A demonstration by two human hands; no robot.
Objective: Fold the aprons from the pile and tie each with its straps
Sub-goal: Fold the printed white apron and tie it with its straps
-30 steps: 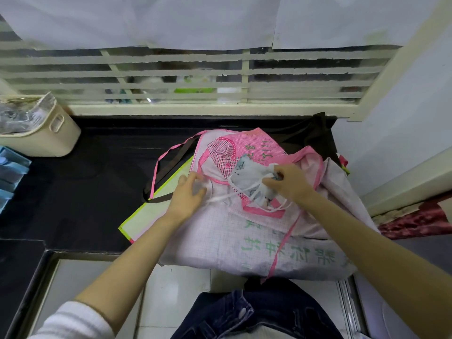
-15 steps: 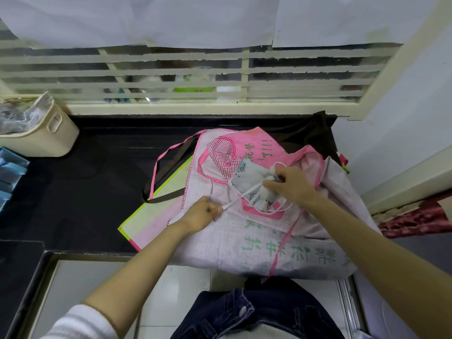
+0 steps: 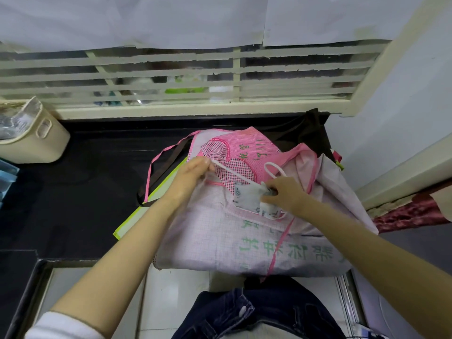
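Note:
A small folded grey-white apron bundle (image 3: 249,196) lies on top of the pile of aprons (image 3: 269,243), which is pink and white with green lettering. My right hand (image 3: 283,193) holds the bundle down and grips it at its right end. My left hand (image 3: 189,178) pinches the white strap (image 3: 230,170) and holds it taut, up and to the left of the bundle. A loop of the same strap (image 3: 274,167) curls above my right hand.
The pile sits on a black counter (image 3: 85,182) under a barred window. A cream basket (image 3: 36,140) stands at the far left. A brown apron (image 3: 310,133) and a green-edged sheet (image 3: 137,216) lie under the pile. The wall is close on the right.
My left hand has carried the white strap from below the bundle up and left, drawing it tight across the pink checked pocket. My right hand has stayed on the bundle.

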